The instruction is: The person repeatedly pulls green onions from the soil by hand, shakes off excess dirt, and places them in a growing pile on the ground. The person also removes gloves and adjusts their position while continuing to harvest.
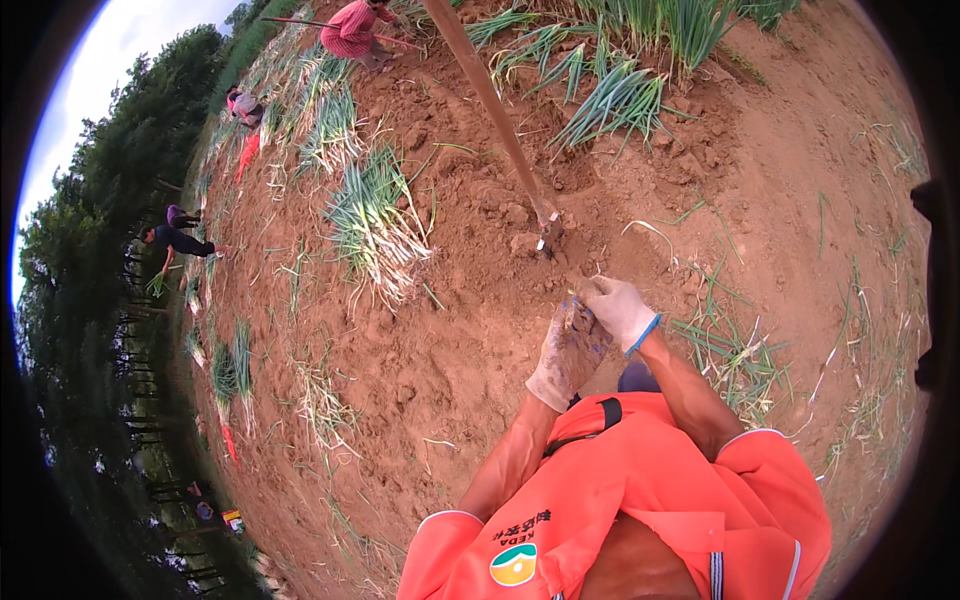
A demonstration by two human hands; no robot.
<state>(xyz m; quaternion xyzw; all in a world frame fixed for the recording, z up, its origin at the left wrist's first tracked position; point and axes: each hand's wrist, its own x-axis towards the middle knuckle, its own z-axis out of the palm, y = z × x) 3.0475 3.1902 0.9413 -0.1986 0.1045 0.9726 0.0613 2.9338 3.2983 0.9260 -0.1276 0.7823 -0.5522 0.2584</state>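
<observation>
Both my hands wear pale work gloves and meet in front of my body. My left hand is soiled with dirt and bluish stains, its fingers curled up. Against its fingertips presses my right hand, in a cleaner glove with a blue cuff, its fingers closed. Whatever may lie between them is too small to make out. Just beyond my hands, a digging tool with a long wooden handle stands tilted, its metal end in loose reddish soil. Neither hand touches it.
A pile of pulled green onions lies ahead to the left, with more bundles farther left. Standing onions grow at the far side. Loose leaves litter the ground at right. A person in red and others work in the field.
</observation>
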